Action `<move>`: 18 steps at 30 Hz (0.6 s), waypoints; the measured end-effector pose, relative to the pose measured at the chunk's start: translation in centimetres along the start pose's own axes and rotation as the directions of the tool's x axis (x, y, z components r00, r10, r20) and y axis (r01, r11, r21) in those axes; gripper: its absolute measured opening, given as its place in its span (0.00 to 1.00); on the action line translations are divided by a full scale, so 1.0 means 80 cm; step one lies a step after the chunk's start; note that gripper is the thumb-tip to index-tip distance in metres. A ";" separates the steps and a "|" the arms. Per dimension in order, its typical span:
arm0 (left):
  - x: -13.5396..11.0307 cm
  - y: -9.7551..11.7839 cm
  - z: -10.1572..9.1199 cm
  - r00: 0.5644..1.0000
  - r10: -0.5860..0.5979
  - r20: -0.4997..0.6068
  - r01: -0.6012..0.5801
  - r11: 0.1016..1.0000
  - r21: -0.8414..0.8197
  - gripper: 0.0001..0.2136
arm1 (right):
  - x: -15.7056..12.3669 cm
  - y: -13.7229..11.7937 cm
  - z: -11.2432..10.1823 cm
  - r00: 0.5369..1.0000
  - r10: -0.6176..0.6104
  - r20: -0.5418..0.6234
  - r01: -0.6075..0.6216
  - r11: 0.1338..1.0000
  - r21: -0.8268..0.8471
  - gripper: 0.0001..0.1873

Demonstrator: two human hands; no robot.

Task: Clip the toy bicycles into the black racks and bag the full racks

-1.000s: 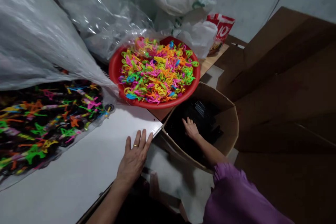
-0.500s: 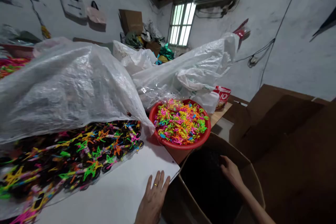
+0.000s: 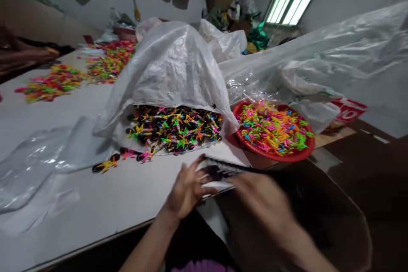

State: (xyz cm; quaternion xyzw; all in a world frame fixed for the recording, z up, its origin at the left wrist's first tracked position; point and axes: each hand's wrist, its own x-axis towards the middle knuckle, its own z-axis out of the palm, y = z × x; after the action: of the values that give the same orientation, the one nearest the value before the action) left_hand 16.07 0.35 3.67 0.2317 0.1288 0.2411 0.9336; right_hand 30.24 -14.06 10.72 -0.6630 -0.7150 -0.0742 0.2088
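Just the head view here. The left hand is seen at the near edge of the white surface, close to its near right corner. Its grip is pinched on one end of a black flat piece. That piece is held just above the surface's edge and runs off to the right, over the open cardboard box set against the surface's right side.

The right hand is caught under the piece, above the box. It's so smeared that its grip can't be told, spread or pressed together.

Past the hands, a red basin piled with neon plastic bits is parked at the right edge. Just left of it, a white sack is draped over a heap of black and neon parts. One stray part is left out in front of the heap.

A clear bag is spread flat toward the left edge. More neon piles are scattered at the far left, where another person's arm is rested on the surface.
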 end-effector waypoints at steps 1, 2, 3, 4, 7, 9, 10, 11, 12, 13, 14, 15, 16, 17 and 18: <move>-0.021 0.019 -0.013 0.993 0.014 -0.115 -0.012 1.000 0.014 0.27 | 0.020 -0.021 0.037 0.988 -0.145 0.054 0.141 0.988 0.069 0.14; -0.040 0.033 -0.030 0.968 0.031 -0.249 -0.016 0.998 0.062 0.23 | 0.040 -0.037 0.071 0.961 -0.262 0.091 0.250 0.960 0.124 0.13; -0.057 0.042 -0.050 0.915 0.073 -0.396 -0.020 0.991 0.136 0.19 | 0.061 -0.045 0.099 0.911 -0.378 0.165 0.350 0.920 0.177 0.13; -0.071 0.047 -0.071 0.842 0.125 -0.525 -0.026 0.981 0.193 0.17 | 0.082 -0.046 0.121 0.869 -0.441 0.225 0.389 0.890 0.239 0.14; -0.088 0.043 -0.120 0.670 0.235 -0.704 -0.056 0.962 0.268 0.16 | 0.156 -0.012 0.160 0.896 -0.294 0.333 0.258 0.955 0.147 0.13; -0.086 0.034 -0.136 0.655 0.230 -0.720 -0.057 0.965 0.257 0.17 | 0.207 0.024 0.175 0.944 -0.035 0.327 0.072 0.992 -0.103 0.14; -0.083 0.031 -0.140 0.662 0.224 -0.716 -0.045 0.964 0.260 0.18 | 0.230 0.040 0.182 0.944 0.048 0.326 0.023 0.977 -0.212 0.14; -0.081 0.029 -0.141 0.658 0.242 -0.713 -0.034 0.956 0.292 0.19 | 0.250 0.054 0.188 0.937 0.083 0.340 0.014 0.962 -0.273 0.14; -0.080 0.029 -0.142 0.633 0.290 -0.718 -0.016 0.932 0.362 0.21 | 0.265 0.063 0.193 0.929 0.094 0.358 0.022 0.952 -0.307 0.13; -0.081 0.031 -0.143 0.583 0.380 -0.718 0.020 0.877 0.481 0.25 | 0.277 0.070 0.196 0.922 0.083 0.379 0.044 0.948 -0.314 0.13; -0.084 0.035 -0.143 0.515 0.509 -0.690 0.086 0.770 0.632 0.28 | 0.284 0.074 0.196 0.916 0.065 0.395 0.065 0.949 -0.308 0.13; -0.090 0.040 -0.144 0.453 0.653 -0.607 0.181 0.600 0.780 0.31 | 0.288 0.076 0.194 0.919 0.054 0.391 0.074 0.950 -0.304 0.14; -0.096 0.045 -0.145 0.427 0.773 -0.468 0.283 0.378 0.882 0.32 | 0.288 0.079 0.188 0.929 0.059 0.364 0.063 0.947 -0.315 0.15; -0.103 0.048 -0.148 0.451 0.840 -0.301 0.359 0.137 0.923 0.31 | 0.286 0.081 0.180 0.945 0.075 0.320 0.037 0.943 -0.332 0.15; -0.110 0.050 -0.151 0.522 0.842 -0.135 0.383 -0.090 0.919 0.29 | 0.281 0.083 0.171 0.956 0.103 0.273 -0.002 0.938 -0.346 0.16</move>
State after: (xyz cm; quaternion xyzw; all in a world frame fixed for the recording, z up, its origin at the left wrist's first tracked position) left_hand 2.78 3.45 -3.58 0.7004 0.5907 0.3421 0.2085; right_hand 33.26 12.50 6.13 -0.7118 -0.6959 -0.0947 -0.0137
